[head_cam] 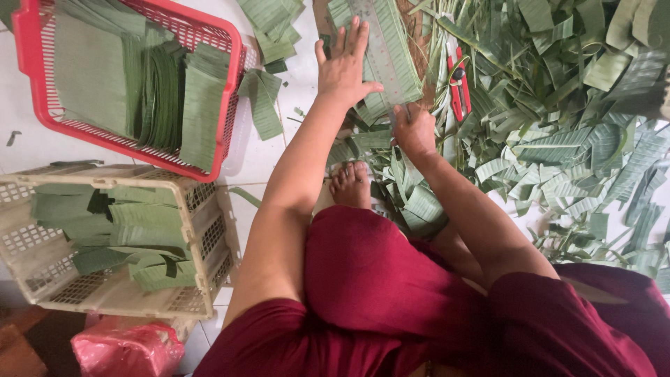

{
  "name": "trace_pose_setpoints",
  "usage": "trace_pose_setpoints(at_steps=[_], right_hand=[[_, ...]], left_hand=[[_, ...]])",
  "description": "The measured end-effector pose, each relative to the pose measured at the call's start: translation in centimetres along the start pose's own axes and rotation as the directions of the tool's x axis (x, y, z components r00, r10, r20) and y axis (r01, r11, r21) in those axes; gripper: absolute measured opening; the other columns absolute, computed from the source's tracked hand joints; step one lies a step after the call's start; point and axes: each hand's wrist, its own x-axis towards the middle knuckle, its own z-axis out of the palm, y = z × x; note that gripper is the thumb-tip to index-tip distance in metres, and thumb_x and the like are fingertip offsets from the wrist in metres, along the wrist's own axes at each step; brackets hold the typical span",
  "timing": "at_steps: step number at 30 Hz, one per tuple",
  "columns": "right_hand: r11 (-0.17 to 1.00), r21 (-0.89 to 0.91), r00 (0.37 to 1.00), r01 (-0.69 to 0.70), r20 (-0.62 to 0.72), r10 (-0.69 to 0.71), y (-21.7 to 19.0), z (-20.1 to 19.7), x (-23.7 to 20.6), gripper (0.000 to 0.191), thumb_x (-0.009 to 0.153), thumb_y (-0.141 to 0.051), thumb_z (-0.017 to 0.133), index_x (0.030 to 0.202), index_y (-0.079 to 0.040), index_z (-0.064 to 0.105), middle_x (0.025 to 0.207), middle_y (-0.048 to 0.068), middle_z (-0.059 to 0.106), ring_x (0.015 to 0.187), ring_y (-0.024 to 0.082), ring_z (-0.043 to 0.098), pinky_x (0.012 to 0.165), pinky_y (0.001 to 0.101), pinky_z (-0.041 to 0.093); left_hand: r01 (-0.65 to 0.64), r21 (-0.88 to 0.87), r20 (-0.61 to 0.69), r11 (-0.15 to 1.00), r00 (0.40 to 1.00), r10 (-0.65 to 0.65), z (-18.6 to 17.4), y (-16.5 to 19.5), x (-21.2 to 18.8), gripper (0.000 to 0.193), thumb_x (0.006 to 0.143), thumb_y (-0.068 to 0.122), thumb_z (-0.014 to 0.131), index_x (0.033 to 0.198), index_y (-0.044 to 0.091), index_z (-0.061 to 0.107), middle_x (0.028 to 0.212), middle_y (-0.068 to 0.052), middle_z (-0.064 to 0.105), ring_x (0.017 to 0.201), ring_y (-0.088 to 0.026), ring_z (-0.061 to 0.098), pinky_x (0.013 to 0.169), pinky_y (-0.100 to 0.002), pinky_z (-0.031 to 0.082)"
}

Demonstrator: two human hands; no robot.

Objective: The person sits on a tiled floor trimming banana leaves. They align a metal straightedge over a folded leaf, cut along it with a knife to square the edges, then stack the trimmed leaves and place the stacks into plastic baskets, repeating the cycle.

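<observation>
Left hand (345,63) is spread flat, fingers apart, pinning the metal ruler (380,49) onto the banana leaf strip (401,63) so nothing slides. Right hand (413,129), just below the ruler's near end, has its grip closed around something; can't tell what. Red cutter (458,84) lies right of the ruler.

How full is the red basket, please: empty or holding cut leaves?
Holding leaves: the red basket contains stacks of cut banana-leaf pieces, some flat, some on edge.
</observation>
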Motion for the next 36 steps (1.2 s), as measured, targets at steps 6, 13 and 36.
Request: trace_pose_setpoints(at_steps=[6,13,36], right_hand=[[0.998,-0.056,1.0,-0.028,-0.003,0.028,-0.3,-0.2,-0.1,0.032,0.101,-0.024,0.061,0.086,0.005,0.061,0.066,0.017,0.069,0.052,0.023,0.072,0.045,0.036,0.058],[0.998,-0.062,1.0,-0.002,0.007,0.002,-0.4,-0.5,-0.3,0.031,0.102,-0.024,0.061,0.089,0.004,0.061,0.065,0.017,0.069,0.049,0.023,0.07,0.045,0.036,0.056],[0.779,-0.606,0.918,0.161,-0.197,-0.343,1.3,-9.3,6.7,0.033,0.082,-0.01,0.073,0.109,-0.005,0.055,0.108,0.022,0.062,0.096,0.044,0.063,0.086,0.0516,0.05]], left_hand=[[0.01,-0.012,-0.005,1.0,1.0,-0.01,0.0,0.2,0.0,0.139,0.066,0.07,0.087,0.162,0.024,-0.001,0.172,0.001,0.01,0.157,-0.025,0.021,0.124,-0.064,0.01],[0.003,-0.031,-0.02,1.0,1.0,-0.003,0.1,0.2,-0.1,0.14,0.063,0.071,0.088,0.162,0.028,-0.001,0.172,0.004,0.009,0.157,-0.024,0.021,0.123,-0.062,0.015],[0.067,-0.042,0.004,0.997,0.998,-0.067,-0.5,1.2,-0.1,0.136,0.067,0.062,0.09,0.162,0.023,0.001,0.172,0.001,0.008,0.157,-0.025,0.019,0.122,-0.059,0.017]])
